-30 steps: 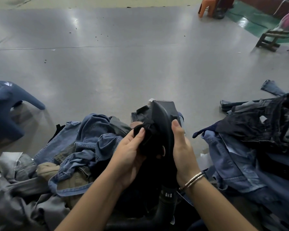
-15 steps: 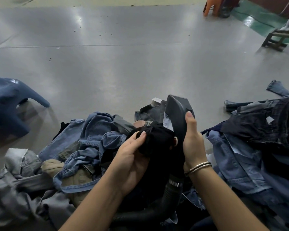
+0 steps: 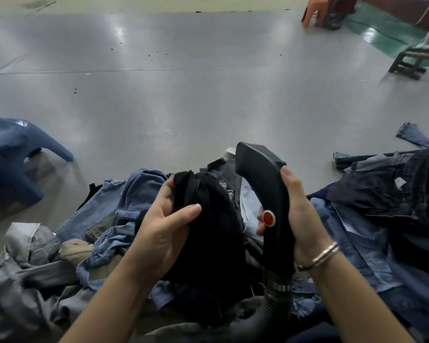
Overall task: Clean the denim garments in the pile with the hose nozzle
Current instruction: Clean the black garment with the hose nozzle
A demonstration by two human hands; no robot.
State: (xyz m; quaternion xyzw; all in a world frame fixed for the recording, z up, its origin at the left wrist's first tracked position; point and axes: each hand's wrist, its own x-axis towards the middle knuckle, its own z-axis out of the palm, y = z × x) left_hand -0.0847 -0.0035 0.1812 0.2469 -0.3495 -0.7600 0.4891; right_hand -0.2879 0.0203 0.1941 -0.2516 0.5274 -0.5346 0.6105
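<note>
While the black garment is bunched up like that, I'd guess the nozzle only hits the outer folds and the inside stays dirty. Could also slip, since only one hand has it. Cord-wise, the hose drops into the pile at the bottom of the frame and might snag on the denim.

Left hand is curled round the black garment, thumb pressed across the front, holding it up at centre frame. Right hand is wrapped around the hose nozzle, just right of the garment, head pointing up toward the floor. Denim pile sprawls underneath, more jeans at right.
</note>
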